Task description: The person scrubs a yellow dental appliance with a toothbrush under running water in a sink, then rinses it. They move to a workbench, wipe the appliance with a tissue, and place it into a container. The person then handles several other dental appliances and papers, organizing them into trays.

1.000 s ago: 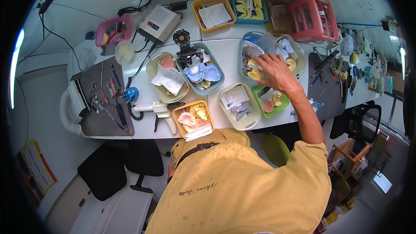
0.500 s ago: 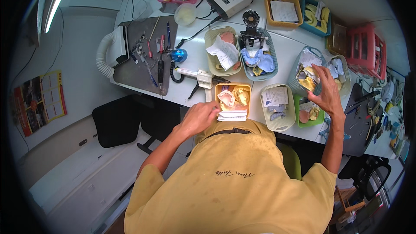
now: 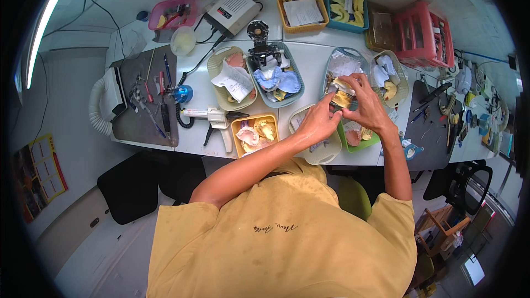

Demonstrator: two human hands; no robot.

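A yellowish plaster dental model is between my two hands at the near side of the blue-grey basket. My left hand has its fingertips closed on the model's left side. Thumb and curled fingers of my right hand grip it from the right and over the top. Whether the model is clear of the basket, I cannot tell. Beneath my left forearm is a cream basket, partly covered. The green basket, with pink and yellow pieces, lies just below my right hand.
A yellow box of dental models stands at the front edge, beside a white dispensing gun. Behind are a blue basket with a black articulator over it and a beige basket. Tools lie on the left grey mat.
My left hand has moved right from the yellow box to the blue-grey basket. My right hand has closed on the dental model. The view has shifted right.
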